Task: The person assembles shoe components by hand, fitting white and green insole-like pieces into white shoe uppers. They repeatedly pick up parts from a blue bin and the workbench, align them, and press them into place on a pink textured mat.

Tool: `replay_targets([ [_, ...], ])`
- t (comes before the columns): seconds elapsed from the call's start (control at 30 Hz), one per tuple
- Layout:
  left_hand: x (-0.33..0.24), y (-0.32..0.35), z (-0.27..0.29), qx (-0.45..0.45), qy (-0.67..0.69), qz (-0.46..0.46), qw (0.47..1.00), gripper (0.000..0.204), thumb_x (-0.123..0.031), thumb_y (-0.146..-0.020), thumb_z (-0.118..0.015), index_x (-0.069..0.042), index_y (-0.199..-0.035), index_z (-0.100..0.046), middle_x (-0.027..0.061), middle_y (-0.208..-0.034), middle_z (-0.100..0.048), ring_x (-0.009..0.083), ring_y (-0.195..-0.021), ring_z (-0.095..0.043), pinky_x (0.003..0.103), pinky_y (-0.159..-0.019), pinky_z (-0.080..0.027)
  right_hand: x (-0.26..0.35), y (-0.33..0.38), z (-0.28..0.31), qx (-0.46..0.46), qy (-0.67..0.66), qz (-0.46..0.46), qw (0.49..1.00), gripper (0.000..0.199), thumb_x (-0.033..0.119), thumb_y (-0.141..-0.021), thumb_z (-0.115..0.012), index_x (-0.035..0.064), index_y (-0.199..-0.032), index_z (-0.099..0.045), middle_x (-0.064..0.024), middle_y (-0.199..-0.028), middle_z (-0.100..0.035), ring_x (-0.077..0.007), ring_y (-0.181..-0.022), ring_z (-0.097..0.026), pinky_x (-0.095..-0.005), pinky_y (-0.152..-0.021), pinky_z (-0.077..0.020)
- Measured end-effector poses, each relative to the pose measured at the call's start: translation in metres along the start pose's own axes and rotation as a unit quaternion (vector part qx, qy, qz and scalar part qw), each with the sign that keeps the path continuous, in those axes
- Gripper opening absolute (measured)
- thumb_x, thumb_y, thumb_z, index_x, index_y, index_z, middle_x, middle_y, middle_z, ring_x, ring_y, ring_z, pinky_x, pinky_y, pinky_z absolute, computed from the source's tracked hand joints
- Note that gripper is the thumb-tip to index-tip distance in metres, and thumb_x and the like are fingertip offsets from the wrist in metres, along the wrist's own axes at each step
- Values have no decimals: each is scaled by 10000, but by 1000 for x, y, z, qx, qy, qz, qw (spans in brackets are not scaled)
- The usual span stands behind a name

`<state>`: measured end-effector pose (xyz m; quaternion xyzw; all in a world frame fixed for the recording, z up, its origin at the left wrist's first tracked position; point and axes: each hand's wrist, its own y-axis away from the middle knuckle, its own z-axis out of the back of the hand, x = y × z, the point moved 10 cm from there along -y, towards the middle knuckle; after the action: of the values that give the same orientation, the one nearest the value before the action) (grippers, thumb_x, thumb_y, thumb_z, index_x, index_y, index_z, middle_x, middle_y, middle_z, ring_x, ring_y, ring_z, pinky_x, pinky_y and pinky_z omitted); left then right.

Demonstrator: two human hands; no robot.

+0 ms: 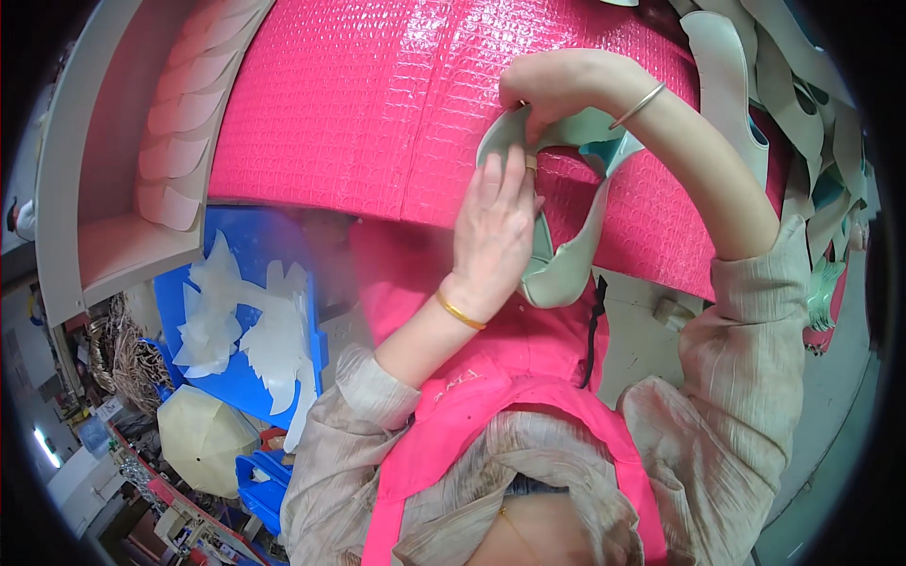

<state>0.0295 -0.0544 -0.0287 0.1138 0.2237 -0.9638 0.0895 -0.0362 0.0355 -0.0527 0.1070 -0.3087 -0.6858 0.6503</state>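
Observation:
A pale green shoe upper [578,257], bent into a loop, lies partly on the pink-covered table and hangs over its near edge. My left hand [495,222] presses its fingers together on the upper's left side, thumb toward the inner edge. Bent in from the right, my right hand [552,83] curls its fingers over the far end of the same piece. Both hands meet near the top of the loop, and the right fingertips are partly hidden. A bluish patch of lining shows inside the upper.
Several pale uppers [722,85] are heaped along the table's right side. A light box [71,170] on the left holds a row of curved white pieces [184,108]. Below it, a blue bin [236,363] contains torn white sheets [212,307]. The glossy pink table cover [330,113] stretches ahead.

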Motion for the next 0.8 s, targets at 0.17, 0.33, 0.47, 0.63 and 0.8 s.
replay_targets([
  [0.17,7,-15,-11,95,43,10,995,450,-157,-724,-619,5,-1127,-502,113,-1056,-497,243,-930,-487,331,-797,-426,-22,-9,-9,-11,1,-45,999,303,192,-655,-684,-13,-872,-636,-180,-753,-621,-309,-701,-608,-383,-618,-472],
  [0.33,7,-17,-5,9,57,-48,997,436,-152,-707,-634,-5,-1104,-529,96,-1048,-512,232,-912,-493,326,-810,-433,-45,5,-9,4,-51,-54,997,357,214,-676,-673,-12,-948,-620,-182,-810,-626,-311,-732,-609,-377,-647,-475],
  [0.47,6,-24,-9,52,61,-54,995,407,-158,-719,-628,-8,-1088,-546,88,-1026,-517,223,-918,-492,329,-818,-431,-43,6,-9,2,-54,-77,996,333,215,-687,-664,-22,-915,-608,-184,-792,-619,-302,-724,-602,-372,-650,-462],
  [0.63,10,-29,-10,-2,121,-95,988,368,-178,-729,-621,-12,-1052,-559,76,-947,-516,217,-911,-493,333,-811,-433,-61,17,-14,-14,-101,-99,990,334,253,-699,-661,-36,-850,-585,-184,-729,-599,-275,-654,-577,-368,-601,-439],
  [0.8,2,-35,-17,54,66,-99,991,329,-199,-730,-622,-28,-1007,-575,72,-928,-518,223,-910,-495,341,-825,-430,-75,33,-19,-4,-180,-198,964,359,304,-742,-655,-36,-839,-594,-134,-690,-588,-136,-651,-565,-328,-582,-428],
])
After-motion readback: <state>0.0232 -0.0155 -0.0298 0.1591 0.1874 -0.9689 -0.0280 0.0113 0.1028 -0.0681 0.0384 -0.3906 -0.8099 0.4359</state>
